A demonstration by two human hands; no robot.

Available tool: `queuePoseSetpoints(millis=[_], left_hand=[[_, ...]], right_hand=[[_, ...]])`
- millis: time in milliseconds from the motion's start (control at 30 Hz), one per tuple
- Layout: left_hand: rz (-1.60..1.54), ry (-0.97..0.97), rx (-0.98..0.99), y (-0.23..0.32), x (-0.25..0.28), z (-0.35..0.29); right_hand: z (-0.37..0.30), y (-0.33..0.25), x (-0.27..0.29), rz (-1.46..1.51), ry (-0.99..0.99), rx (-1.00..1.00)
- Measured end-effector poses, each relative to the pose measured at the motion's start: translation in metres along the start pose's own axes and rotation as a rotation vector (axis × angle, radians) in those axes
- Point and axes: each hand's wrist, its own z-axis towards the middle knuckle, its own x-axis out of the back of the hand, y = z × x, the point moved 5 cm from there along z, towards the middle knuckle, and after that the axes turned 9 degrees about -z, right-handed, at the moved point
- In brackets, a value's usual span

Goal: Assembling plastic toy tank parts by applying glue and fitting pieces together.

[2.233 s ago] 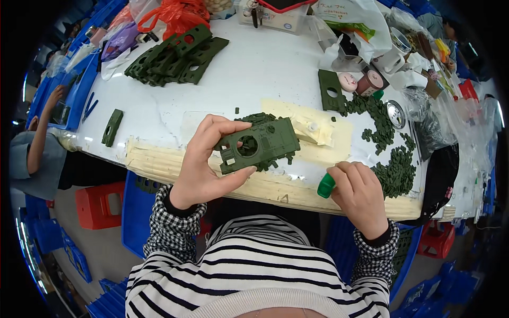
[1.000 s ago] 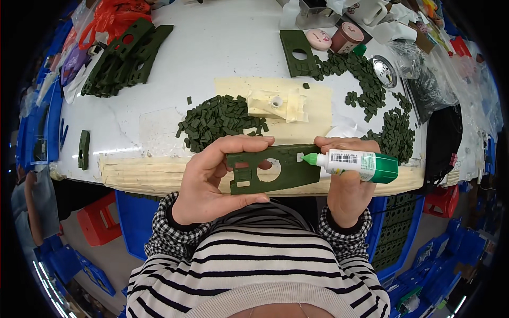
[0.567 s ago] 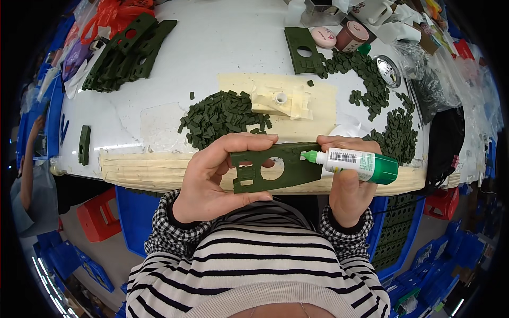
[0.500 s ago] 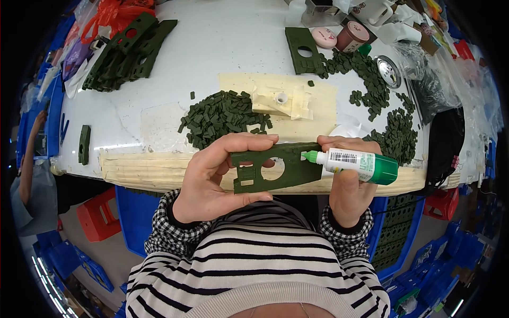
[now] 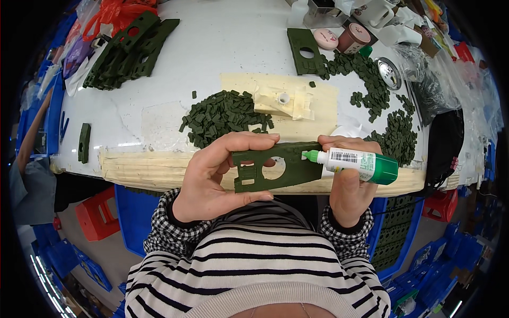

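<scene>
My left hand [image 5: 214,177] grips the left end of a dark green flat plastic panel [image 5: 297,170], which has a large round hole and small rectangular openings. Fingers lie along its top edge and the thumb along its bottom. In my right hand [image 5: 347,199] is a white glue bottle [image 5: 352,163] with a green base, tilted sideways. Its green nozzle is at the panel's upper right part; whether it touches cannot be made out. Fingers of the right hand also reach the panel's right corner. Beyond my hands lies a heap of small dark green pieces [image 5: 220,119].
A taped block with a white tube [image 5: 283,99] stands behind the panel. More green pieces [image 5: 397,138] lie at the right. Stacked green panels [image 5: 127,53] are at the far left, another panel [image 5: 305,51] far right. Blue crates [image 5: 130,222] sit below the table edge; another person's arm [image 5: 34,127] shows left.
My hands, the panel and the glue bottle stay nearly still. The view has shifted very slightly, and the other person at the left has moved a little.
</scene>
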Motion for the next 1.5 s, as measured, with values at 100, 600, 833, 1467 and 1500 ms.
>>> queuePoseSetpoints(millis=[100, 600, 833, 1467, 1500], left_hand=[[0.012, -0.003, -0.008, 0.0011, -0.0003, 0.0002], [-0.022, 0.004, -0.001, 0.0003, 0.0013, -0.0013], [-0.02, 0.005, 0.003, 0.0002, 0.0013, -0.0022], [-0.083, 0.032, 0.062, -0.0053, 0.0033, -0.0046], [-0.077, 0.028, 0.06, -0.0051, 0.0034, -0.0046]], right_hand=[[0.0002, -0.0007, -0.0002, -0.006, -0.004, 0.005], [0.0003, -0.0014, -0.0019, -0.032, 0.007, -0.019], [-0.0009, -0.0002, -0.0025, -0.024, 0.027, -0.026], [-0.0026, 0.003, -0.002, 0.01, 0.016, -0.046], [-0.0026, 0.0026, -0.0025, 0.019, 0.017, -0.053]])
